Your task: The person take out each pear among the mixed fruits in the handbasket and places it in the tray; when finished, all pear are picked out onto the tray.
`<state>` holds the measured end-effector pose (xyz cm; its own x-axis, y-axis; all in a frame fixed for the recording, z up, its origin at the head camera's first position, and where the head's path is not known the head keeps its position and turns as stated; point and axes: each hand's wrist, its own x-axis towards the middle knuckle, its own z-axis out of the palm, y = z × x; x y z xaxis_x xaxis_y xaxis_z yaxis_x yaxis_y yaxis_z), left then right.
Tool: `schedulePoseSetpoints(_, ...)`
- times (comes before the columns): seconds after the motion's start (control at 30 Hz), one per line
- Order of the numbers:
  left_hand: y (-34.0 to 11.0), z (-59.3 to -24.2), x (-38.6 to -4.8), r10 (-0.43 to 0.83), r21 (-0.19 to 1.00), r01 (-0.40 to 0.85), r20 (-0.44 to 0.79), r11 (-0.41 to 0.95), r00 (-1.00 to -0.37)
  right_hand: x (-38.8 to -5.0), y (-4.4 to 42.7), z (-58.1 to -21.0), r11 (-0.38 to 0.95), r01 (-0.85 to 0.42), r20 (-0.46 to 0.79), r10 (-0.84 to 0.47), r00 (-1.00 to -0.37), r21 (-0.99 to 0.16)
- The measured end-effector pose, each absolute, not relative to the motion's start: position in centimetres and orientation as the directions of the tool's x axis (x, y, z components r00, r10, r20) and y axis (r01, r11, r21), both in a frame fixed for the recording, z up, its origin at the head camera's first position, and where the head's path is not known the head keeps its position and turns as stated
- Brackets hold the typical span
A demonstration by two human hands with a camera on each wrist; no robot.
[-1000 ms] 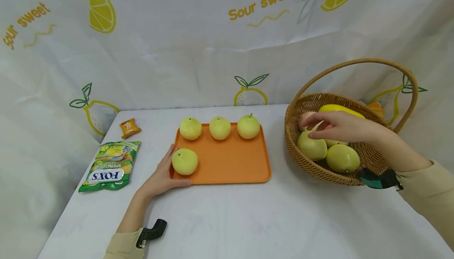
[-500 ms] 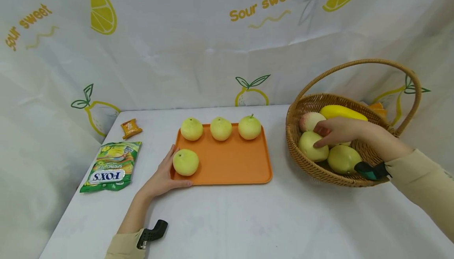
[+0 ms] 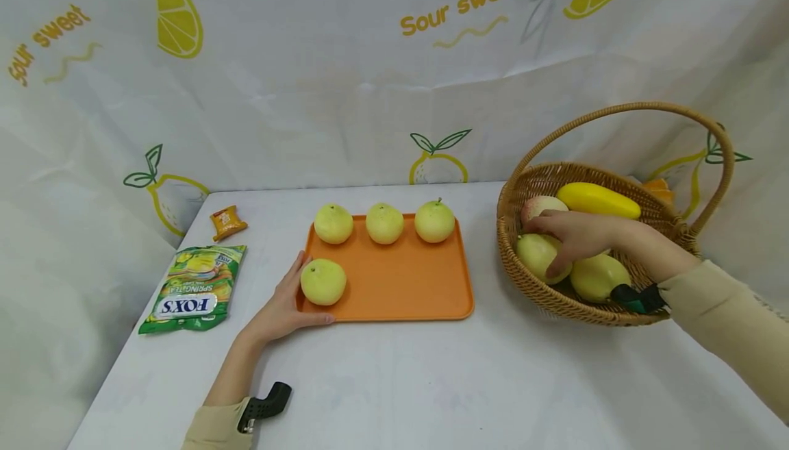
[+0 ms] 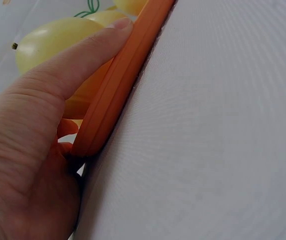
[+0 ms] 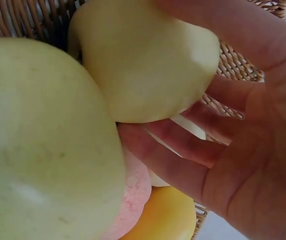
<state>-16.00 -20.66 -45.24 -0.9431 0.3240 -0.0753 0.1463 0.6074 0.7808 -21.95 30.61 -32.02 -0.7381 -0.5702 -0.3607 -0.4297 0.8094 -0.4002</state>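
The head view looks forward and down from above, far enough back to show table, tray, basket and backdrop. The left wrist view, low, close and tilted, follows the tray's edge; the right wrist view closely faces the basket's fruit. The head view shares both areas.

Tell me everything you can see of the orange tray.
The orange tray is a shallow, smooth rectangle with rounded corners and a raised rim, apparently plastic. It lies flat on the white tabletop, long sides running left to right. Three yellowish fruits line its far edge; a fourth fruit sits at its near left corner, where the left grip holds the rim.
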Motion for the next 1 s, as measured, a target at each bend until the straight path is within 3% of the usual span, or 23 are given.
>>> schedulePoseSetpoints(0.43,-20.7,-45.4,-16.1,0.326,0.784,0.146,-0.076,0.603,-0.942,-22.0,30.3,-32.8,0.803,-0.440,-0.410,-0.588,-0.698,-0.402)
schedulePoseSetpoints(1.0,-20.8,-45.5,-16.0,0.322,0.782,0.146,-0.074,0.606,-0.944,-21.4,30.5,-31.5,0.758,-0.456,-0.304,-0.622,-0.722,-0.467)
